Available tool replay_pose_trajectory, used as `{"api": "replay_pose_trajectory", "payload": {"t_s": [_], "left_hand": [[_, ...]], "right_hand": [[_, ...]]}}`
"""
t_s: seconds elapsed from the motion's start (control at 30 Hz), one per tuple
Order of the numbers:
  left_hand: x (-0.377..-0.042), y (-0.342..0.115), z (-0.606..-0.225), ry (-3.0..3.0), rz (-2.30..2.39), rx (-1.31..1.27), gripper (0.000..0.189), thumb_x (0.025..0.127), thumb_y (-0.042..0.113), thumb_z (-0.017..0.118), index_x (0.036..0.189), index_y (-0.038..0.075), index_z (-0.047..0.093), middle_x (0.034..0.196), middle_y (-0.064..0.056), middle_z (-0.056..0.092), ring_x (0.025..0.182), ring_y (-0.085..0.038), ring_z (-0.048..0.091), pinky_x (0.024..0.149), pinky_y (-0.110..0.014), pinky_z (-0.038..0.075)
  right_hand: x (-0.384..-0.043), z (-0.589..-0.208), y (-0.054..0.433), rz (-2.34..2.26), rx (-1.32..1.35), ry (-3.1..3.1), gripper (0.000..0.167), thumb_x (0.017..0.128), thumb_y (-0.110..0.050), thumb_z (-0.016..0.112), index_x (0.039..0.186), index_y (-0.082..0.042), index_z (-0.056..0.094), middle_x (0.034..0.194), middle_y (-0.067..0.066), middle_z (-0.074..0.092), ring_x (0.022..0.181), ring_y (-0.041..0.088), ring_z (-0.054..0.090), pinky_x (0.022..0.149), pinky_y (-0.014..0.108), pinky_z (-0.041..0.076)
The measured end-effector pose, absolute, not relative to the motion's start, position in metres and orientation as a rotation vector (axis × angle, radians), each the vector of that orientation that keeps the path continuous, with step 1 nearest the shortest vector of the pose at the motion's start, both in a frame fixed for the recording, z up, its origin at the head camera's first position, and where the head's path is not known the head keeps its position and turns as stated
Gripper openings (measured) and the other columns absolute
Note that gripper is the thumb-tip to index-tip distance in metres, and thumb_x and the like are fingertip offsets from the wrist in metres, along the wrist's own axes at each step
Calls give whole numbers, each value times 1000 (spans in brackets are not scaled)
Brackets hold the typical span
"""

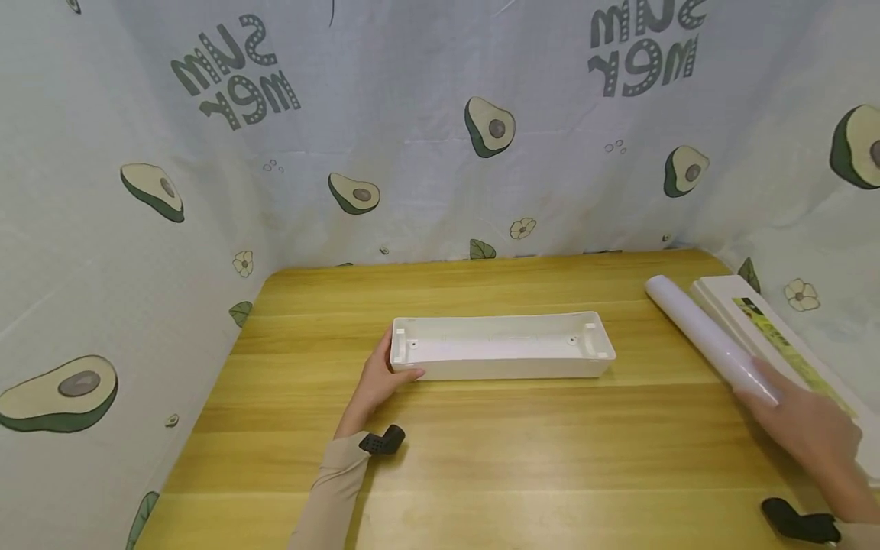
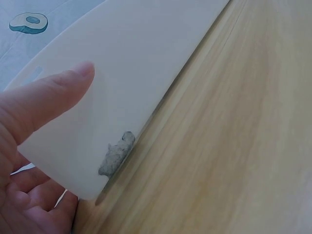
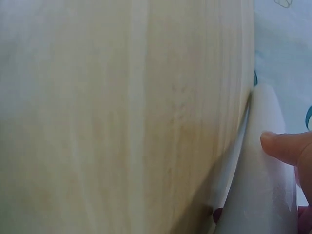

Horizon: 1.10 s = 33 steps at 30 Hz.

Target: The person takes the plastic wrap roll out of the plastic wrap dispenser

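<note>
A long, shallow white plastic box (image 1: 509,370) with an open top rests on the wooden table. My left hand (image 1: 376,378) holds it by its left end, thumb on the front wall and the other fingers round the end. In the left wrist view a grey rough patch (image 2: 117,155) marks the lower corner of that wall. Over at the right, my right hand (image 1: 811,420) grips the near end of a smooth, shiny white roll (image 1: 711,336). Its thumb (image 3: 280,145) lies along the roll's top in the right wrist view, most other fingers hidden behind it.
Beside the roll, along the table's right edge, lies a long white carton (image 1: 745,302) with a yellow-green label. A pale cloth (image 1: 412,99) printed with avocados hangs behind and at both sides of the wooden table (image 1: 522,451).
</note>
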<state>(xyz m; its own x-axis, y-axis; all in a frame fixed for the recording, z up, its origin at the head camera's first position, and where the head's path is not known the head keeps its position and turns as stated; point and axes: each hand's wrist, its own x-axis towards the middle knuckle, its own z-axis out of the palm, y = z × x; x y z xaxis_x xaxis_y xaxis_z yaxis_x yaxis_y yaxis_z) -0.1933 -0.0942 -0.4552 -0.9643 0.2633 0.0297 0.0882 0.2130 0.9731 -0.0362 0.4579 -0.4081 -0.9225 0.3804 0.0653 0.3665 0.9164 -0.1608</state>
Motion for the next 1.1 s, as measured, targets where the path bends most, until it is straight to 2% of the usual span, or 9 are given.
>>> {"api": "replay_pose_trajectory", "payload": {"t_s": [0.23, 0.47, 0.57, 0.67, 0.87, 1.1], "left_hand": [[-196, -92, -453, 2323, 1873, 356, 99, 72, 9, 80, 151, 18, 20, 150, -10, 36, 132, -29, 42, 108, -45, 37], [-195, -90, -449, 2300, 1852, 346, 101, 72, 7, 79, 151, 15, 16, 152, -12, 32, 134, -29, 40, 109, -46, 35], [-191, -90, -439, 2290, 1851, 337, 100, 73, 4, 78, 151, 11, 16, 151, -15, 33, 134, -32, 40, 109, -47, 35], [-186, -90, -430, 2298, 1832, 338, 99, 73, 3, 77, 151, 8, 16, 151, -17, 33, 133, -33, 40, 108, -47, 36], [-188, -91, -436, 2319, 1827, 328, 98, 73, 4, 78, 151, 10, 18, 150, -16, 34, 133, -32, 41, 108, -46, 35], [-194, -93, -447, 2327, 1833, 349, 99, 73, 6, 79, 151, 14, 19, 151, -12, 34, 134, -30, 40, 109, -46, 35]], "right_hand": [[-37, -405, 461, 225, -540, -2997, 81, 88, -59, 48, 146, -8, 23, 112, 44, 44, 71, 54, 49, 48, 49, 34], [-34, -404, 462, 202, -431, -2985, 84, 86, -58, 54, 142, 1, 30, 99, 44, 50, 57, 42, 50, 41, 38, 30], [-36, -406, 463, 188, -393, -2973, 85, 85, -57, 56, 140, 3, 31, 97, 43, 52, 58, 43, 52, 40, 36, 30], [-37, -409, 464, 191, -359, -2959, 84, 85, -54, 59, 140, 4, 33, 97, 44, 52, 61, 47, 53, 41, 38, 32], [-41, -413, 466, 180, -318, -2939, 78, 88, -48, 58, 138, 6, 34, 97, 45, 51, 66, 48, 53, 45, 46, 39], [-46, -412, 460, 211, -287, -2882, 73, 90, -43, 56, 139, 7, 33, 112, 46, 47, 89, 59, 48, 63, 59, 40]]}}
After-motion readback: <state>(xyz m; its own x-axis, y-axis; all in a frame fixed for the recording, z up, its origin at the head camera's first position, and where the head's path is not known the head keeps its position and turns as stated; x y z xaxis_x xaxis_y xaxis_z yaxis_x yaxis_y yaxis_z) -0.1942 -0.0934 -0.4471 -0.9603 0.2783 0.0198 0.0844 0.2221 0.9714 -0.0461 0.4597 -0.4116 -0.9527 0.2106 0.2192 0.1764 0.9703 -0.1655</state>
